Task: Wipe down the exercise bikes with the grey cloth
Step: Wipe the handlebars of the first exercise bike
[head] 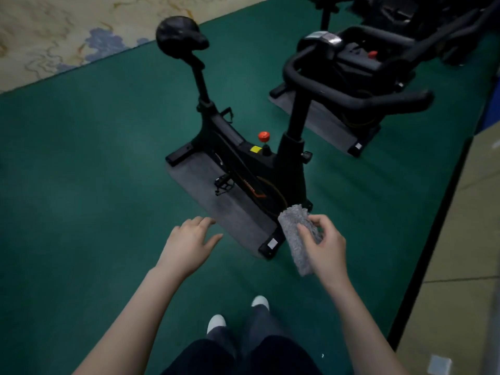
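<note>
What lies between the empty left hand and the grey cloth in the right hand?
In the head view, between the left hand and the grey cloth lie the dark floor mat and the nearest bike's front foot.

no legible text, bike [251,169] lettering blurred

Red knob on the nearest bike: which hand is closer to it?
Right. The right hand, holding the grey cloth, sits below the red knob by the bike's front base. The left hand, empty, hangs farther left.

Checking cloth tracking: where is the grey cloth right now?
In the head view, the grey cloth is held in the right hand, lower right of centre, near the closest bike's front base.
</note>
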A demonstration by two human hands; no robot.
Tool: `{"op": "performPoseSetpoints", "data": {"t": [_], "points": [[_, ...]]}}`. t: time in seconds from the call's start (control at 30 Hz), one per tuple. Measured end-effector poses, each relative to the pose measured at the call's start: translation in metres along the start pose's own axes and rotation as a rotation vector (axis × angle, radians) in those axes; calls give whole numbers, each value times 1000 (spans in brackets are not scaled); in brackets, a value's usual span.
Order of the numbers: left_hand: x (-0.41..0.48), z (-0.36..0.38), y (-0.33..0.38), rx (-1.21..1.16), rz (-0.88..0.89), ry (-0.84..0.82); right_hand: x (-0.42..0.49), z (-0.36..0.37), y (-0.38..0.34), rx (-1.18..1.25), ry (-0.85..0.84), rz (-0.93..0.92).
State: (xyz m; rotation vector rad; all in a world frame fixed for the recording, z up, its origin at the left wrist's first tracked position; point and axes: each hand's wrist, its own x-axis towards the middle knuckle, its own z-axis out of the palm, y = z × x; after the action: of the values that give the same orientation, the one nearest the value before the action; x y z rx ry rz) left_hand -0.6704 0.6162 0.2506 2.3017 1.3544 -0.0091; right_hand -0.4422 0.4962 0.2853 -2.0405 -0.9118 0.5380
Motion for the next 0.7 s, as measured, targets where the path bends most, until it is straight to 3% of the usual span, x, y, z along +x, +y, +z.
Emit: {"op": "performPoseSetpoints", "data": {"t": [0.17, 0.33, 0.7], "points": [[2, -5, -35, -106, -126, 8, 26, 36, -16, -8, -108, -14], [29, -21, -63, -40, -220, 3, 73, 77, -36, -3, -201, -68], [114, -74, -96, 18, -286, 28, 175, 137, -81, -9, -283, -240]]}}
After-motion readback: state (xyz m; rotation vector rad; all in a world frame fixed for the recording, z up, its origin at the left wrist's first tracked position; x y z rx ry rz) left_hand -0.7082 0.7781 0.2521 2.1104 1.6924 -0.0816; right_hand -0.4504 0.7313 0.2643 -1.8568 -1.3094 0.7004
